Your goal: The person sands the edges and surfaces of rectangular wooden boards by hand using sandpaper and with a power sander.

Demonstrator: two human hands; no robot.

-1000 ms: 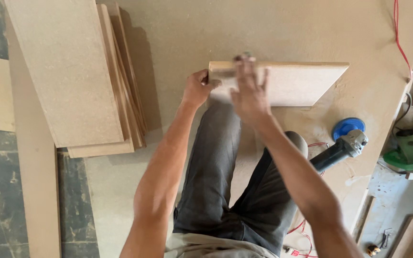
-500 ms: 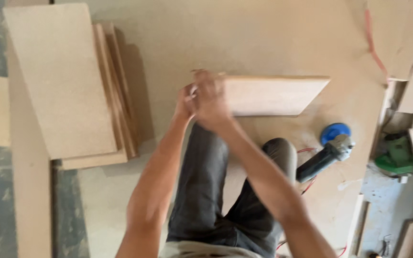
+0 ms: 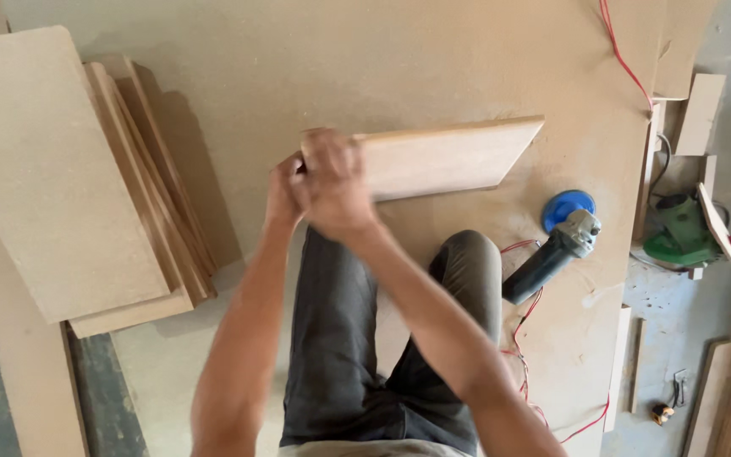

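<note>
The flat rectangular light-brown fibreboard panel stood on edge on the big dusty board floor. At its left end, both the left hand and the right hand were closed around it. Right of the panel lay a grey angle grinder with blue disc; far left of it, a stack of similar boards.

Both bare arms stretch forward, the left hand and right hand pressed together with fingers curled in a closed grip.
</note>
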